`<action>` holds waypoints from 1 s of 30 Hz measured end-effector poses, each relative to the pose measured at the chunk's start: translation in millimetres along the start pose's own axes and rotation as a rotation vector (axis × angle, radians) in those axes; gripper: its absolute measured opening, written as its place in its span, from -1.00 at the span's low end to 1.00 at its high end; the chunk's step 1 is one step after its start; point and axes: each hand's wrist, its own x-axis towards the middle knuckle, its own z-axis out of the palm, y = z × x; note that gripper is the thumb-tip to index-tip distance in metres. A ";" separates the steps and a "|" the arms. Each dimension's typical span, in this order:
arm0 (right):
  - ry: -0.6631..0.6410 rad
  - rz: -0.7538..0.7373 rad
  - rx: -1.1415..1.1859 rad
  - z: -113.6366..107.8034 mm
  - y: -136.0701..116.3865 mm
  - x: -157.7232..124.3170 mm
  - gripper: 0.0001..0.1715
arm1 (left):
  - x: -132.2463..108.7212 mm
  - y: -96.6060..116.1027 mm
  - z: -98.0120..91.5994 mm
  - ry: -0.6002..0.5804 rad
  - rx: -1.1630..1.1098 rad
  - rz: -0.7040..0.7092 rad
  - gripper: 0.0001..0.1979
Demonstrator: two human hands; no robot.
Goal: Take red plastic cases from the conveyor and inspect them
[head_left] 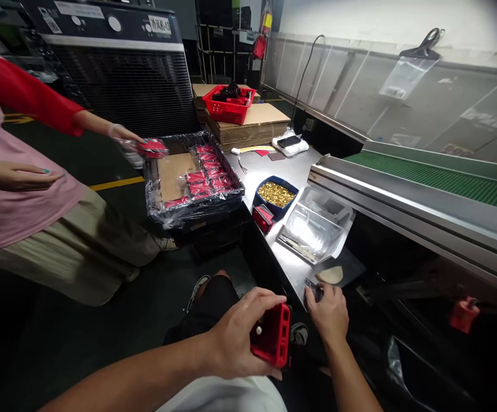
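Observation:
My left hand [235, 335] is wrapped round a red box-shaped plastic part [279, 337] with slots along its edge, held over my lap. A small pale round spot shows inside it. My right hand [329, 313] is at the metal table's front corner, its fingers closed on a small dark, shiny object [315, 289] whose kind I cannot make out. Just behind those fingers lies a flat cream-coloured piece [331, 275]. Farther back are a clear plastic bin [312, 226] with bags in it, a red and black part [263, 218] and a blue tub [257, 197] of small gold-coloured pieces.
On the left, a co-worker's gloved hand [128, 137] holds a red pack over a plastic-lined black crate [188, 220] of red packs. A red basket [227, 111] stands on stacked cardboard [269, 116]. A green conveyor belt [441, 174] runs along the right.

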 end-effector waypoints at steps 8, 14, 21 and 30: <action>0.032 0.001 0.175 -2.5 0.9 -1.3 -0.24 | 1.4 -0.2 -5.7 0.053 0.048 0.072 0.07; -0.087 0.046 0.372 -31.6 -11.3 -12.4 -0.32 | 5.3 8.7 -6.9 0.100 0.099 0.185 0.01; -0.171 0.248 0.637 -122.7 -56.7 -41.1 -0.40 | 9.2 21.3 -7.5 0.060 0.213 0.349 -0.16; 0.152 0.027 1.036 -171.9 -95.7 -68.2 -0.73 | 10.3 35.7 -13.2 -0.015 0.358 0.411 -0.34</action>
